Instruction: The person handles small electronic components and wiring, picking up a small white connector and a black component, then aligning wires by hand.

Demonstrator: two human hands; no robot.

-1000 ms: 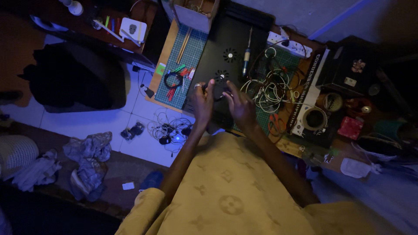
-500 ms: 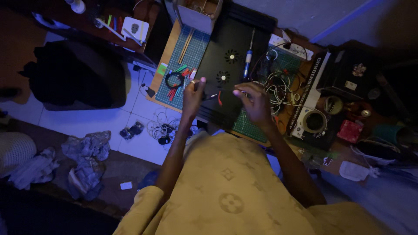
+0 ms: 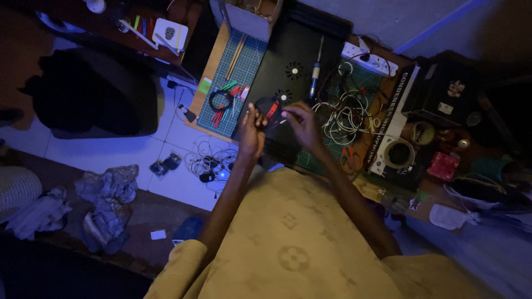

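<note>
Gripping a small red-handled tool [image 3: 271,109], the left hand [image 3: 252,133] is hovering over the black panel [image 3: 288,83] on the desk [image 3: 219,50]; the right hand [image 3: 302,122] is pinching its tip beside white cables [image 3: 346,119].

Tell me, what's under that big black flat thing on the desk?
A green cutting mat sticks out from under the black panel on both sides. What lies beneath the panel's middle is covered.

Home electronics workbench, cutting mat [image 3: 235,72], soldering iron [image 3: 315,80], tangled wires [image 3: 346,113]
</note>
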